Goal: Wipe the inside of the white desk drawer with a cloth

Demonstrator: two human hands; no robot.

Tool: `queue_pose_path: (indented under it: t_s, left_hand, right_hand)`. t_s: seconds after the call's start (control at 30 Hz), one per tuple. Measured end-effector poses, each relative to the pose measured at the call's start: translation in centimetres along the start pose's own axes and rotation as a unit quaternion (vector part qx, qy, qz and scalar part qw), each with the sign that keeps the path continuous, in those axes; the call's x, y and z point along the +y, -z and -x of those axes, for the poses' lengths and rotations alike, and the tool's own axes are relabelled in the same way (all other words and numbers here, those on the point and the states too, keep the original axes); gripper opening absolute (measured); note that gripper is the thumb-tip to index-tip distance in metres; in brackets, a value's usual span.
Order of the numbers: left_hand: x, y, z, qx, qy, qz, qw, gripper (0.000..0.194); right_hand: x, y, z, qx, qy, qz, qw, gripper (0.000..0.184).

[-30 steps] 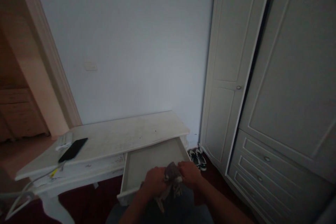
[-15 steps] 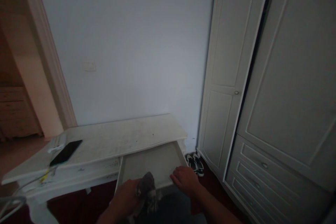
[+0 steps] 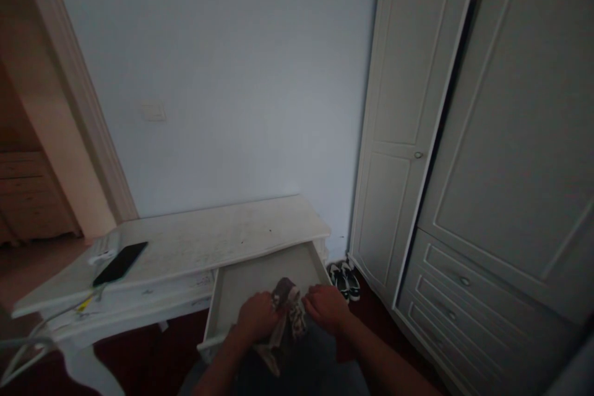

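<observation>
My left hand (image 3: 257, 317) and my right hand (image 3: 326, 307) are both closed on a small patterned grey cloth (image 3: 286, 310), which bunches up between them and hangs down toward my lap. Both hands hover over the front edge of an open white drawer (image 3: 250, 281) pulled out of a low white desk (image 3: 218, 238). The drawer's bottom looks bare where it shows.
A black phone (image 3: 120, 263) and a white object (image 3: 102, 250) lie on the desk's left end. A pair of dark shoes (image 3: 342, 278) sits on the floor by the tall white wardrobe (image 3: 464, 154). A doorway opens at left.
My hands were together on the cloth, then the left hand alone held it lower left; now both hands have come together on it again over the drawer's front.
</observation>
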State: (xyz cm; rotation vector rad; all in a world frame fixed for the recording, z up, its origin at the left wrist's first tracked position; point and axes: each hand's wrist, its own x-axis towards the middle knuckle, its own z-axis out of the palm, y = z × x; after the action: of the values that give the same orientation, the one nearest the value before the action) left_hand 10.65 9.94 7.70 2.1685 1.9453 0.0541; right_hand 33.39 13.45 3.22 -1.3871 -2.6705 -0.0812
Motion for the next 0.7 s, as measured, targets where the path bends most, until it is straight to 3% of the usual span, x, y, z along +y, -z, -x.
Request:
queue_pose_path:
  t_s: [0.1, 0.2, 0.33, 0.47, 0.53, 0.6, 0.7]
  left_hand:
    - [2.9, -0.5, -0.5, 0.013, -0.023, 0.008, 1.0, 0.072]
    - [3.6, -0.7, 0.1, 0.023, -0.046, 0.023, 0.998, 0.071]
    - [2.6, -0.9, 1.5, 0.04, -0.074, 0.033, 0.996, 0.057]
    - [2.0, -1.5, 2.4, 0.069, -0.087, 0.028, 0.993, 0.027]
    - [1.6, -1.7, 2.7, 0.081, -0.102, 0.039, 0.991, 0.022]
    - [0.4, -2.0, 3.1, 0.082, -0.112, 0.052, 0.989, 0.027]
    - [-2.9, -2.9, 4.1, 0.093, -0.1, 0.045, 0.99, 0.052]
  right_hand:
    - [0.3, -0.1, 0.1, -0.008, -0.014, 0.009, 1.0, 0.04]
    - [0.6, -0.4, 0.3, -0.01, -0.016, 0.011, 1.0, 0.035]
    - [0.7, -0.6, 0.3, -0.014, 0.001, 0.007, 1.0, 0.03]
    - [0.5, -0.5, 0.3, -0.002, 0.004, 0.008, 1.0, 0.042]
    - [0.3, -0.2, 0.4, 0.002, 0.007, 0.01, 1.0, 0.044]
    - [0.2, 0.0, 0.4, 0.004, 0.012, 0.011, 1.0, 0.044]
    - [0.1, 0.3, 0.5, 0.004, 0.016, 0.013, 1.0, 0.042]
